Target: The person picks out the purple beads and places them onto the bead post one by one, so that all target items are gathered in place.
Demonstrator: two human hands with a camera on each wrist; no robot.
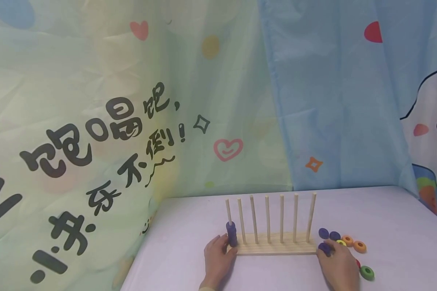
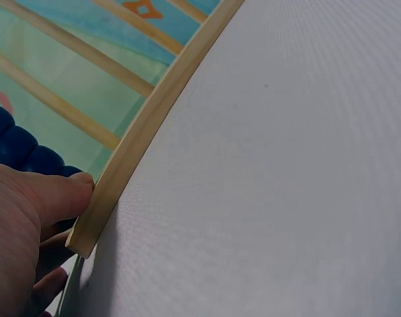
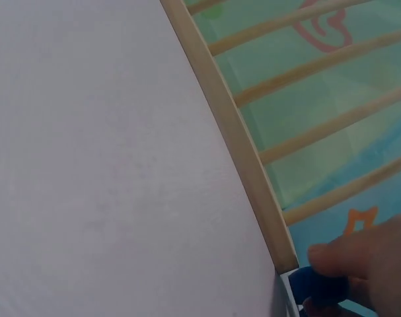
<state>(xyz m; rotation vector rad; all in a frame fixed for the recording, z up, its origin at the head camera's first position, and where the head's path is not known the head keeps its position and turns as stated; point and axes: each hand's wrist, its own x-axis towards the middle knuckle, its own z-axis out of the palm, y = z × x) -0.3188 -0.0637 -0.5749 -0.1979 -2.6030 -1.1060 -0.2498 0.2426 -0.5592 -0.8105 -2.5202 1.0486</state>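
A pale table (image 1: 276, 275) below, and on it stands the seven-peg wooden rack (image 1: 274, 245)! The right hand (image 1: 338, 264), just off the rack's right end, has a narrow pinch; the left hand (image 1: 218, 258) grips the rack's left end. Dark blue stacked rings (image 1: 231, 234) fill the leftmost peg's lower part, and in that pinch, a single dark blue ring (image 1: 324, 248)! The danger: a slack pinch could drop it, and a bumped peg could tip the rack.

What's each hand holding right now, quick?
Left hand: holding one end of the wooden base.
Right hand: pinching a blue ring.
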